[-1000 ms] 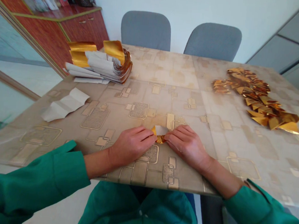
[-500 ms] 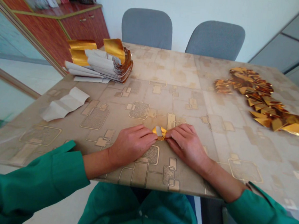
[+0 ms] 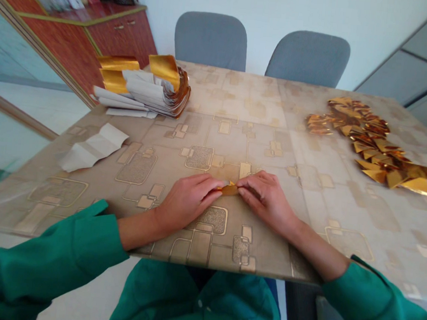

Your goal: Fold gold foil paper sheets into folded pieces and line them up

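Between my two hands, near the front of the table, is a small folded piece of gold foil paper (image 3: pixel 229 189). My left hand (image 3: pixel 186 197) pinches its left end between thumb and fingers. The right end is pinched by my right hand (image 3: pixel 270 200). Much of the paper is hidden by my fingertips. To the left lies a creased sheet of paper (image 3: pixel 94 148), pale side up. At the far right, many folded gold paper pieces (image 3: pixel 372 139) lie in a curved row.
A thick stack of gold and white paper sheets (image 3: pixel 148 92) rests at the back left of the patterned table (image 3: pixel 253 128). Two grey chairs (image 3: pixel 211 40) stand behind the table. A reddish wooden cabinet (image 3: pixel 122 35) is beyond the left corner.
The gold paper has tilted and flattened: its pale inner face, visible before, is mostly out of sight now. Both hands stay at its ends, with the fingers slightly shifted.
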Demonstrator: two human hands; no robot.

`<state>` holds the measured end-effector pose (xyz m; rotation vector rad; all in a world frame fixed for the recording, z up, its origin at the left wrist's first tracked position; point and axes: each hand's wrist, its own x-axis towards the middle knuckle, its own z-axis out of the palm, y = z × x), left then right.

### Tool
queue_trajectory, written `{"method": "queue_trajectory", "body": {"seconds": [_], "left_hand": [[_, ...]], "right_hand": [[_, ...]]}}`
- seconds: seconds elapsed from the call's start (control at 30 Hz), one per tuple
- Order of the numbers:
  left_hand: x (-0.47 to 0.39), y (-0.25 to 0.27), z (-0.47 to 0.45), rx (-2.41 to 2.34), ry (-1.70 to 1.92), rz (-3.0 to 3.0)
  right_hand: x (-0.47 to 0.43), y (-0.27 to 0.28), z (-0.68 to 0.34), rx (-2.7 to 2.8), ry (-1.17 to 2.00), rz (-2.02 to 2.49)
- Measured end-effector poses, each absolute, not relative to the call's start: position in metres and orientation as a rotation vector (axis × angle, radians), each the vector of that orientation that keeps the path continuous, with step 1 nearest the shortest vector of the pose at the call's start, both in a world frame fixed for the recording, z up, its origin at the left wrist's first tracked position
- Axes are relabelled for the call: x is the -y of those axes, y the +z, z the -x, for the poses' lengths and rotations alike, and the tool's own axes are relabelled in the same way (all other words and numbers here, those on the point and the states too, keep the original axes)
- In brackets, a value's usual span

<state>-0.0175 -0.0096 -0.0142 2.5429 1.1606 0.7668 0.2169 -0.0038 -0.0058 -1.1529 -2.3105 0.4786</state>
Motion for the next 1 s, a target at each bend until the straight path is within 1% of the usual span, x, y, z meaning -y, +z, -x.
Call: {"method": "queue_trajectory", "body": {"seconds": [0.17,0.3,0.43,0.8,1.0], "left_hand": [[0.007,-0.009,0.015,-1.274,0.721,-2.339],[0.006,-0.008,0.015,-1.266,0.766,-2.249],[0.005,-0.005,0.016,-1.241,0.715,-2.252],[0.002,-0.008,0.018,-1.226,0.593,-2.561],[-0.003,-0.011,0.02,-0.996,0.564,-2.923]], "right_hand": [[0.0,-0.009,-0.208,2.233,0.505,1.247],[0.0,-0.014,-0.202,2.22,0.481,1.293],[0.001,-0.015,-0.202,2.215,0.513,1.285],[-0.002,-0.019,-0.205,2.181,0.483,1.342],[0.002,-0.018,-0.206,2.231,0.435,1.379]]}}
